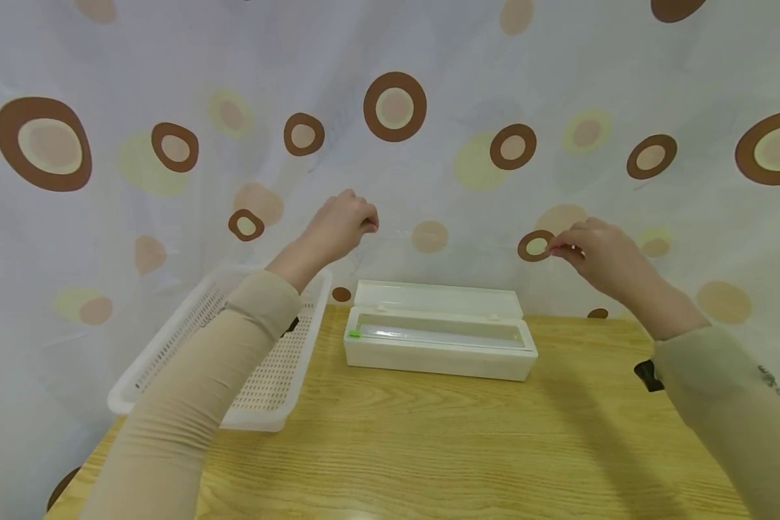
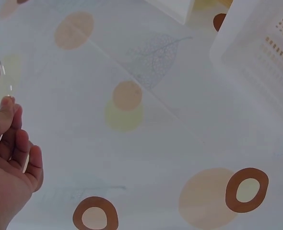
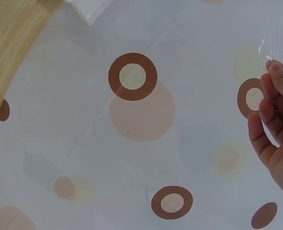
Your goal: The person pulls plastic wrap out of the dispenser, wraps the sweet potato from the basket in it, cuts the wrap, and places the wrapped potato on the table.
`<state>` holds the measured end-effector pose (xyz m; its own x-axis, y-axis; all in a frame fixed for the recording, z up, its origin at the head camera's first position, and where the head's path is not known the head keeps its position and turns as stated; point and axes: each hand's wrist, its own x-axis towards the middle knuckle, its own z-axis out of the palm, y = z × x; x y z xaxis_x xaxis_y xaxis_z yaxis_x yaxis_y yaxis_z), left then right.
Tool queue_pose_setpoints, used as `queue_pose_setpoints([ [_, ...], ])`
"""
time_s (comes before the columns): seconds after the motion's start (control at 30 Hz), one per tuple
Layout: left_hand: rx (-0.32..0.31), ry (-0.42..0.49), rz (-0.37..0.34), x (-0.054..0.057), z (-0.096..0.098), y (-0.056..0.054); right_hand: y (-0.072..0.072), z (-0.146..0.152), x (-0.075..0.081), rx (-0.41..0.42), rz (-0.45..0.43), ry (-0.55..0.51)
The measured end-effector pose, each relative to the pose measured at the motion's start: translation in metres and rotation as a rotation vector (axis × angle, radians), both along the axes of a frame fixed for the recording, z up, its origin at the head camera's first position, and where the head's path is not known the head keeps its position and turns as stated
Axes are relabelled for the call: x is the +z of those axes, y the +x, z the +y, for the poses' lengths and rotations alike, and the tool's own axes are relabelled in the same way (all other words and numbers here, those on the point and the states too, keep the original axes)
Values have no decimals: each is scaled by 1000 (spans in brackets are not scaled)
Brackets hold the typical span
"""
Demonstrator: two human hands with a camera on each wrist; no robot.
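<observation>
Both hands are raised above the table, apart from each other, in front of the patterned sheet. My left hand pinches an edge of clear cling film between thumb and forefinger. Across from it, my right hand pinches the film too; in the right wrist view creases and glints fan out from those fingertips. The film between the hands is almost invisible in the head view. Below them sits a white cling film dispenser, its lid tipped back. A shiny roll lies inside, and a green slider is at the left of its front edge.
A white perforated plastic basket stands on the left of the wooden table, partly hidden behind my left forearm. Behind the table hangs a pale sheet with brown and beige circles, close to the dispenser's back.
</observation>
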<state>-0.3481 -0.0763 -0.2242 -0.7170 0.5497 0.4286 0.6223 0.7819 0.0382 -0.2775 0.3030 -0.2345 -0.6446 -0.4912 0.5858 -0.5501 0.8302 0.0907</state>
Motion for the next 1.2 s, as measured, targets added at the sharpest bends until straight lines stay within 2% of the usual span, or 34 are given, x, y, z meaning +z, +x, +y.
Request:
queue_pose_setpoints([
  [0.4, -20, 49, 80, 5, -1, -1, -3, 0, 12, -7, 24, 20],
  [0.97, -7, 62, 66, 15, -6, 4, -3, -4, 26, -29, 37, 46],
  [1.2, -2, 72, 70, 18, -8, 4, -5, -4, 29, -11, 76, 24],
])
